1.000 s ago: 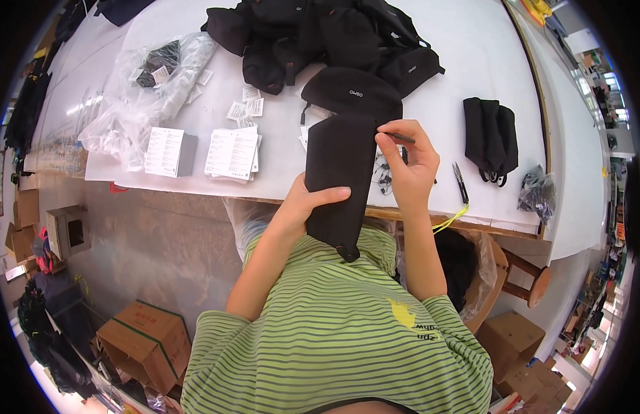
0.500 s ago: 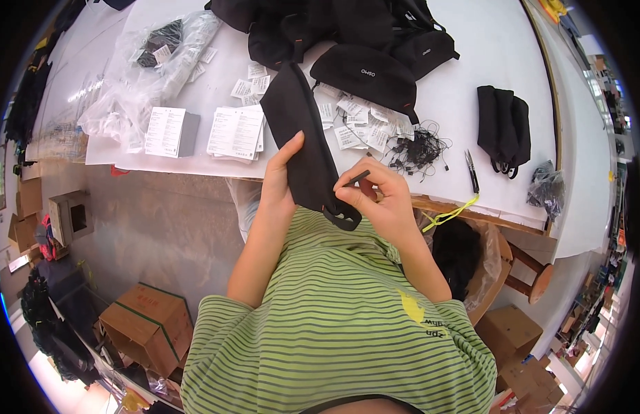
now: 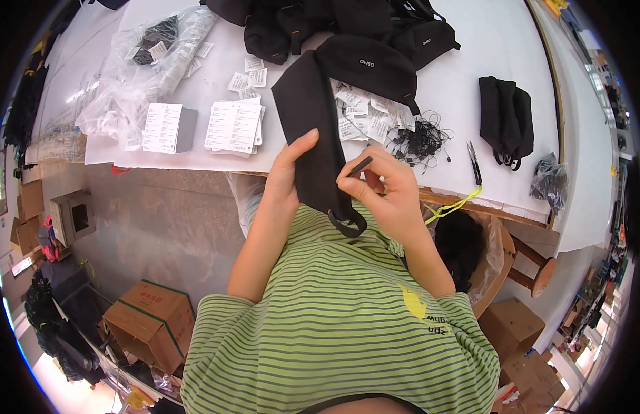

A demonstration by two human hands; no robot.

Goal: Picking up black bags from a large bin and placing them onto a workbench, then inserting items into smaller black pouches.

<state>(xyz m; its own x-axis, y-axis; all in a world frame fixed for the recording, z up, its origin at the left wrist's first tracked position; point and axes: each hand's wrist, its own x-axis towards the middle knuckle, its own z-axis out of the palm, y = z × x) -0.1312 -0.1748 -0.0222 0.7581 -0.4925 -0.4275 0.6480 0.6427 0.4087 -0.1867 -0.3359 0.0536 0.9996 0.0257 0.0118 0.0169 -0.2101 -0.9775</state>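
Note:
A long black fabric pouch (image 3: 307, 117) stands tilted in front of my body, its far end over the table. My left hand (image 3: 292, 165) grips its left side, thumb on the front and the other fingers hidden behind. At the pouch's lower end hangs a black strap loop (image 3: 350, 228). Beside the right edge, my right hand (image 3: 385, 183) is closed in a pinch on a short black strip (image 3: 360, 165), which may be a zipper pull. Whether the strip joins the pouch cannot be made out.
More black pouches (image 3: 368, 65) pile up at the back of the white table. White labels (image 3: 358, 103), tangled black cords (image 3: 420, 141), and thread snips (image 3: 475, 165) with a yellow cord lie to the right. Left are card stacks (image 3: 233, 127) and plastic bags (image 3: 120, 114). Three folded pouches (image 3: 505, 121) sit far right.
Both hands and the pouch have shifted slightly to the right. The pinched strip has risen a little and now tilts more steeply.

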